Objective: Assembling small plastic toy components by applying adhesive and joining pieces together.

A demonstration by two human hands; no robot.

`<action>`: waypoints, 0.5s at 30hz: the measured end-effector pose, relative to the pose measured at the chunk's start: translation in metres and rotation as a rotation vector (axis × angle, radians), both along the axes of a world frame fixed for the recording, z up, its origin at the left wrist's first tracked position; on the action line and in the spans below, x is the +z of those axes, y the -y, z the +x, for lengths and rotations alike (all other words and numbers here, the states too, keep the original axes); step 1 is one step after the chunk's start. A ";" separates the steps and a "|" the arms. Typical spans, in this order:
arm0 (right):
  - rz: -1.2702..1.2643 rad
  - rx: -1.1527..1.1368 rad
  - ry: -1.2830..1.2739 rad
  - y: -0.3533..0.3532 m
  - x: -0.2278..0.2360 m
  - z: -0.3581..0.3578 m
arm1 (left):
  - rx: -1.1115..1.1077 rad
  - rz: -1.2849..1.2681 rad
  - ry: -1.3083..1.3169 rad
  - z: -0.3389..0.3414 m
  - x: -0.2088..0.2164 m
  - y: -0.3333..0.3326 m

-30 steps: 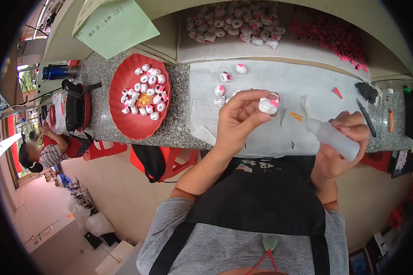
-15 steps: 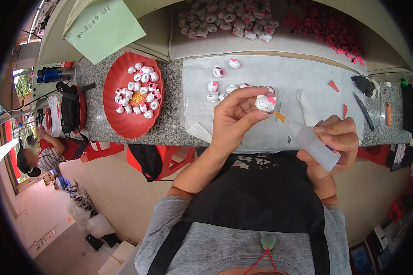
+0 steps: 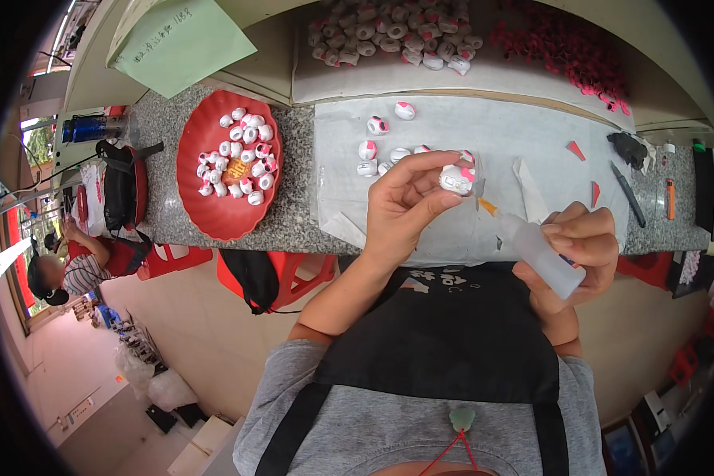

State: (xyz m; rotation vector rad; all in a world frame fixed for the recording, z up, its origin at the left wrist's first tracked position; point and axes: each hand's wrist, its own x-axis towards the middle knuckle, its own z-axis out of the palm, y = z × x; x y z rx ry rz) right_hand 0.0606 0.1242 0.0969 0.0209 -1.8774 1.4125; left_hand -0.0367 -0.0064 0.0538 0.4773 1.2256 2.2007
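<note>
My left hand (image 3: 408, 198) pinches a small white-and-pink piece (image 3: 456, 181). My right hand (image 3: 583, 246) grips a translucent bottle (image 3: 535, 252), its orange tip (image 3: 488, 207) just beside the piece

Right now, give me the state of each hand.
Left hand: closed, holding a white-and-pink piece.
Right hand: closed, holding a translucent bottle.
</note>
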 end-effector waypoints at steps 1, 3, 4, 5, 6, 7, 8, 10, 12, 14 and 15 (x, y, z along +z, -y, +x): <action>0.000 0.000 0.000 0.000 -0.001 0.000 | -0.002 -0.003 -0.001 0.000 0.001 0.000; 0.003 -0.013 -0.034 0.000 -0.003 0.000 | -0.003 -0.006 -0.003 0.001 0.001 0.000; 0.003 -0.013 -0.034 0.000 -0.003 0.000 | -0.005 -0.003 0.006 0.002 0.001 0.000; 0.010 -0.022 -0.037 0.000 -0.003 -0.001 | -0.007 0.000 0.014 0.002 0.000 0.000; 0.017 -0.031 -0.039 0.000 -0.003 -0.001 | -0.006 0.001 0.013 0.002 0.001 0.001; 0.017 -0.030 -0.040 0.001 -0.004 0.000 | -0.015 -0.006 0.010 0.002 0.001 0.001; 0.009 -0.027 -0.039 0.000 -0.004 0.000 | -0.025 -0.012 0.007 0.002 0.002 0.001; 0.002 -0.025 -0.038 0.000 -0.005 0.001 | -0.027 -0.016 0.004 0.002 0.003 0.000; 0.000 -0.029 -0.044 0.001 -0.006 0.000 | -0.029 -0.020 0.002 0.001 0.003 0.000; 0.003 -0.024 -0.035 0.001 -0.005 0.001 | -0.044 -0.018 -0.002 0.002 0.002 0.000; 0.005 -0.019 -0.028 0.001 -0.004 0.001 | -0.044 -0.018 -0.003 0.002 0.002 0.000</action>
